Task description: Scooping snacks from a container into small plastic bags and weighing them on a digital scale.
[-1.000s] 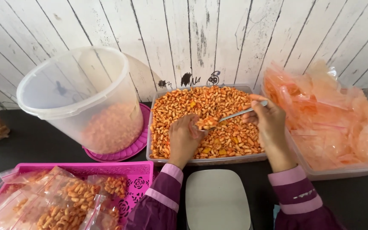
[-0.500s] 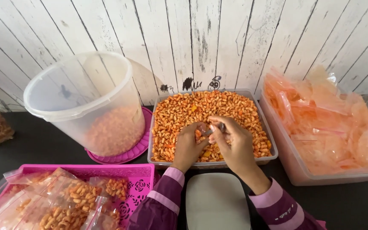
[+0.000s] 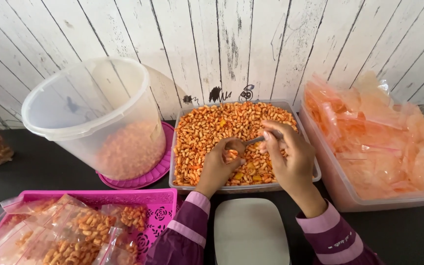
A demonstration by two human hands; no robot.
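A clear rectangular tray (image 3: 179,147) full of orange macaroni-shaped snacks sits at the middle of the dark table. My left hand (image 3: 220,166) rests in the snacks, fingers curled around a small clear bag that is mostly hidden. My right hand (image 3: 290,157) hovers just right of it, gripping a metal spoon (image 3: 256,141) whose tip points toward the left hand. Both wrists wear purple sleeves with pink cuffs.
A big clear tub (image 3: 94,118) on a pink lid (image 3: 145,177) stands left. A pink basket (image 3: 99,198) of filled snack bags lies front left. A white scale (image 3: 249,230) sits at the front edge. A bin of empty orange-tinted bags (image 3: 369,132) stands right.
My right hand has swung the spoon in from the tray's right side to meet my left hand. The view has tilted slightly downward.
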